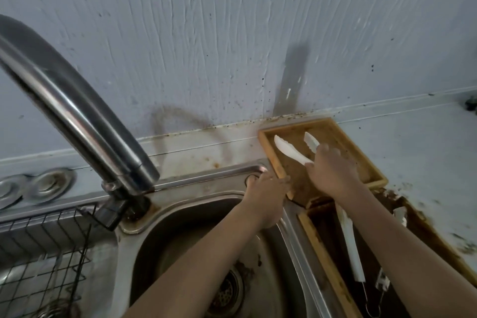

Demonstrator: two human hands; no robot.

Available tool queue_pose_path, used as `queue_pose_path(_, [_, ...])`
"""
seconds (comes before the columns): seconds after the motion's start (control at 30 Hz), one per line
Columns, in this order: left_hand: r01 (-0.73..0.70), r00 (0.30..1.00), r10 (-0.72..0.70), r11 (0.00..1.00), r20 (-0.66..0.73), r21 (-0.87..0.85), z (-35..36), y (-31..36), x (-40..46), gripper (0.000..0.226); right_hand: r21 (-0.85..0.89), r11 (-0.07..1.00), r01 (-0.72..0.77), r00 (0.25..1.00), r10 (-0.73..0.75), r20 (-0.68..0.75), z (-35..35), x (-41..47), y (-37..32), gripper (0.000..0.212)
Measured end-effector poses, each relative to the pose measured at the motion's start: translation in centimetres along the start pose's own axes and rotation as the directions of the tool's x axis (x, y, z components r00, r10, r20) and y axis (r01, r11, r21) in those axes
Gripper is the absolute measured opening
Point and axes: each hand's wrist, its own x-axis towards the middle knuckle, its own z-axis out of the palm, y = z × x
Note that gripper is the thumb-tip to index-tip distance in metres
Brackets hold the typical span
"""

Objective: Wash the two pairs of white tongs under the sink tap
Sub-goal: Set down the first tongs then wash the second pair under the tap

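White tongs [350,242] of the nearer pair lie lengthwise in the near wooden tray [326,255], just right of the sink [296,235], with a wire hanging loop at their near end; they wait there untouched, probably because only one pair can be handled at a time. The drain [228,292] sits below in the basin, dry as far as can be seen, and no water shows at the tap [77,116], which arcs in from the left.

Farther on, the left hand [268,188] presses on the sink rim against the corner of the far wooden tray [366,162], seemingly to steady it; whether its fingers curl or lie flat I cannot tell.

The right hand [333,170] lies over the second pair of tongs [289,150] inside that far tray, fingers closing round their middle, the two white blades splaying out toward the wall [232,33]. The grasp looks like a pick-up, so washing has not yet begun. Grime covers the surface [426,150] around the trays.
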Motion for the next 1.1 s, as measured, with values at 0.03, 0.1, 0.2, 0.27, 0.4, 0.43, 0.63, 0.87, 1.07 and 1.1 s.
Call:
queue_pose_path(0.03, [0.008, 1.0, -0.008, 1.0, 0.004, -0.004, 0.0, 0.0, 0.0, 0.064, 0.017, 1.0, -0.008, 1.0, 0.008, 0.01, 0.2, 0.2, -0.5, 0.048])
queue_pose_path(0.1, [-0.006, 1.0, 0.006, 1.0, 0.001, 0.01, 0.0, 0.1, 0.0, 0.065, 0.049, 0.998, -0.037, 0.998, 0.035, 0.054, 0.7, 0.6, -1.2, 0.05])
queue_pose_path(0.2, [0.0, 1.0, -0.001, 1.0, -0.014, -0.021, -0.2, 0.3, -0.2, 0.066, 0.052, 0.997, -0.052, 0.995, 0.047, 0.092, 1.4, 1.0, -1.7, 0.053])
queue_pose_path(0.27, [0.003, 1.0, -0.003, 0.999, -0.003, -0.04, -0.3, 0.3, -0.3, 0.067, 0.042, 0.998, -0.045, 0.995, 0.041, 0.094, 1.7, 0.9, -1.8, 0.056])
queue_pose_path(0.4, [-0.027, 0.999, 0.027, 0.999, 0.023, -0.022, -0.3, 0.3, -1.1, 0.071, 0.133, 0.991, 0.034, 0.999, -0.029, -0.042, 0.6, -0.5, -1.3, 0.051])
queue_pose_path(0.43, [-0.033, 0.999, 0.033, 0.999, 0.023, -0.004, -0.2, 0.2, -1.2, 0.072, 0.184, 0.98, 0.079, 0.988, -0.052, -0.145, 0.3, -1.0, -1.0, 0.05])
queue_pose_path(0.63, [-0.174, 0.976, 0.169, 0.984, -0.139, -0.024, 1.9, 1.7, -4.1, 0.072, 0.309, 0.943, 0.128, 0.886, 0.032, -0.463, -0.6, -7.9, 3.2, 0.038])
queue_pose_path(0.87, [-0.289, 0.946, 0.281, 0.957, -0.163, -0.027, 4.2, 3.8, -7.7, 0.074, 0.16, 0.979, -0.126, 0.975, 0.152, -0.163, 2.1, -14.8, 6.0, 0.031])
queue_pose_path(1.07, [-0.204, 0.979, 0.204, 0.978, -0.006, -0.032, 3.3, 4.4, -8.6, 0.086, 0.092, 0.995, -0.049, 0.998, 0.046, 0.031, 2.9, -15.5, 6.6, 0.018])
queue_pose_path(1.1, [-0.2, 0.98, 0.2, 0.98, 0.01, -0.017, 3.0, 4.4, -8.7, 0.087, 0.108, 0.993, -0.049, 0.998, 0.047, 0.029, 2.7, -15.5, 6.6, 0.018])
